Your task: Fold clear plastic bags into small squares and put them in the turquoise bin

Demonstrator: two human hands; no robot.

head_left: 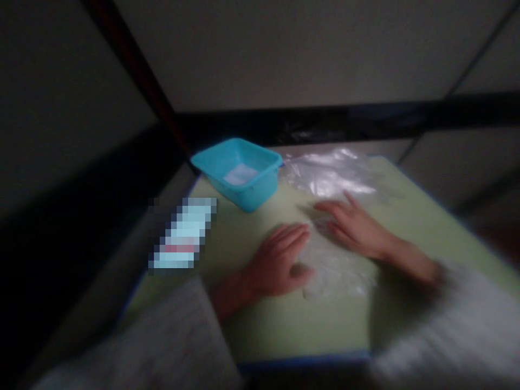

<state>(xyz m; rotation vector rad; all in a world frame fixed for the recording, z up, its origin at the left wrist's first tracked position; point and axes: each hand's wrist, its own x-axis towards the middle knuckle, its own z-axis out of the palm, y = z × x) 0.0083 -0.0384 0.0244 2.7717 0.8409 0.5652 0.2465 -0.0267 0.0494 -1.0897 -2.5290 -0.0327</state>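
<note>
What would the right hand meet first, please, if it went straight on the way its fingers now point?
Probably the turquoise basket, though the blur leaves depth unclear and the right hand might pass over its rim.

Fingers (pixel 293 234) near crumpled clear plastic (pixel 339 271)

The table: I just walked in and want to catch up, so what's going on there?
A person's left hand is at the left edge of some clear near plastic on the table, and the right hand is at its far end. Blur hides whether either grips it. The far plastic lies beyond the right hand, beside a blue tub with something white in it.
</note>
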